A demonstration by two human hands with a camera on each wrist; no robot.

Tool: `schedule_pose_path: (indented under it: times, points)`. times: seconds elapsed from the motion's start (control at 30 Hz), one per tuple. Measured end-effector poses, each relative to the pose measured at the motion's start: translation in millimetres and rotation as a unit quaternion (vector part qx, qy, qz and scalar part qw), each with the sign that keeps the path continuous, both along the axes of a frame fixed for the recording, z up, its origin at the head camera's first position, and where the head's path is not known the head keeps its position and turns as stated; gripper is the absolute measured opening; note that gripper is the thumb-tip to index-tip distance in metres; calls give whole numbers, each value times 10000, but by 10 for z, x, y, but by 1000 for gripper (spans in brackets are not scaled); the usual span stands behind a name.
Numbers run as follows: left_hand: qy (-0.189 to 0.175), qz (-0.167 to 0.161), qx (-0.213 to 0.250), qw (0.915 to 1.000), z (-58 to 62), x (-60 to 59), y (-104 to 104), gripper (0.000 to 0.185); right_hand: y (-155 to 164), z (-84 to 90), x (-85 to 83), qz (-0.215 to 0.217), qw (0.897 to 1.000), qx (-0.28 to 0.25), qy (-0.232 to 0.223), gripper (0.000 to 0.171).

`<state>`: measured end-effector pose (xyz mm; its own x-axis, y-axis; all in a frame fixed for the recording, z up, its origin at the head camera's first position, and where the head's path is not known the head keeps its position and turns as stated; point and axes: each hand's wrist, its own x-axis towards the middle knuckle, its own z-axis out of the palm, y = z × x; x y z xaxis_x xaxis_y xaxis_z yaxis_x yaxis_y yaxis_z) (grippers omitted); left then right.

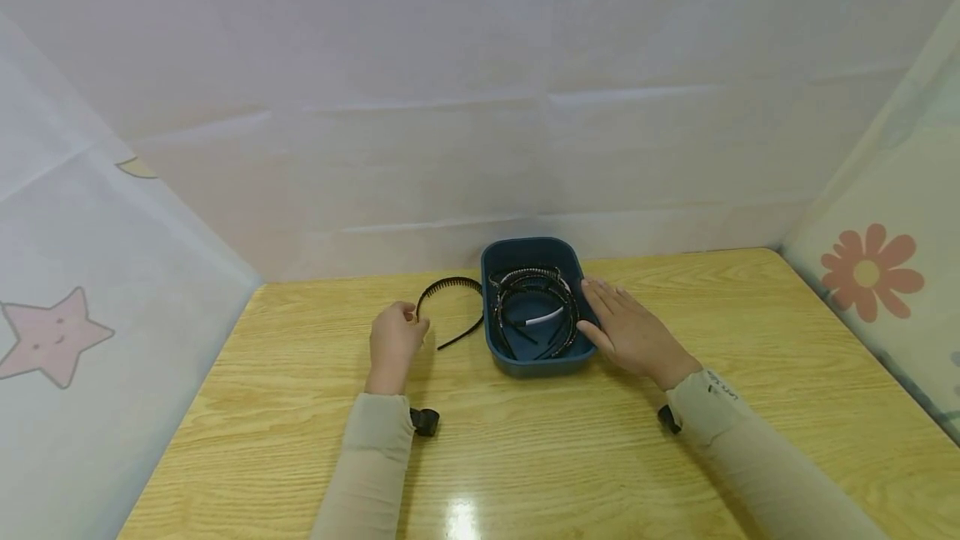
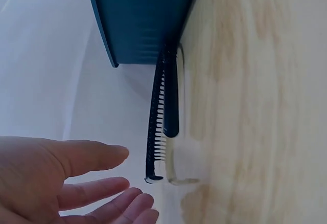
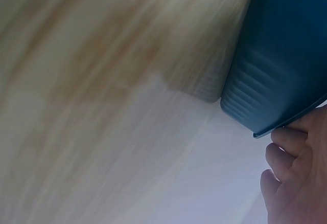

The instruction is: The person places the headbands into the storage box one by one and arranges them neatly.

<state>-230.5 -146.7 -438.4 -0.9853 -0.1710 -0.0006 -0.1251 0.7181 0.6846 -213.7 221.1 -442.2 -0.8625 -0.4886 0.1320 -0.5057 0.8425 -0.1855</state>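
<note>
A black toothed headband lies on the table against the left side of a dark blue plastic bin. My left hand is just left of the headband; in the left wrist view, a gap separates its relaxed fingers from the headband's teeth. My right hand rests along the bin's right rim, fingers stretched out flat. In the right wrist view, its fingertips touch the bin's edge. Inside the bin lie several headbands, dark ones and one with a whitish section.
The wooden table meets a pale cloth backdrop just behind the bin. Side cloths carry a pink star on the left and a red flower on the right. Black wrist cameras are strapped under both sleeves.
</note>
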Motion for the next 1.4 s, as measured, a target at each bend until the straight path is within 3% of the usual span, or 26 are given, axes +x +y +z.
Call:
schedule_pose_path:
  times: [0.3, 0.63, 0.93, 1.07, 1.2, 1.4]
  points:
    - [-420, -31, 176, 9990, -54, 1, -55, 51, -10, 2, 1, 11, 10000, -4, 0, 71]
    - [-398, -22, 186, 9990, -92, -12, -58, 46, -13, 5, 1, 12, 10000, -42, -15, 71]
    - [-586, -18, 879, 9944, -94, -29, -130, 46, -16, 38, 16, -25, 10000, 37, -88, 71]
    - [-822, 5, 1697, 9821, -96, -32, -171, 44, -12, 42, 21, -36, 10000, 49, -78, 70]
    - [-1063, 8, 2629, 9590, -105, -33, -203, 42, -9, 44, 24, -42, 10000, 36, -74, 70]
    - [-1205, -2, 3392, 9330, -101, -22, -237, 44, -10, 39, 22, -52, 10000, 41, -62, 71]
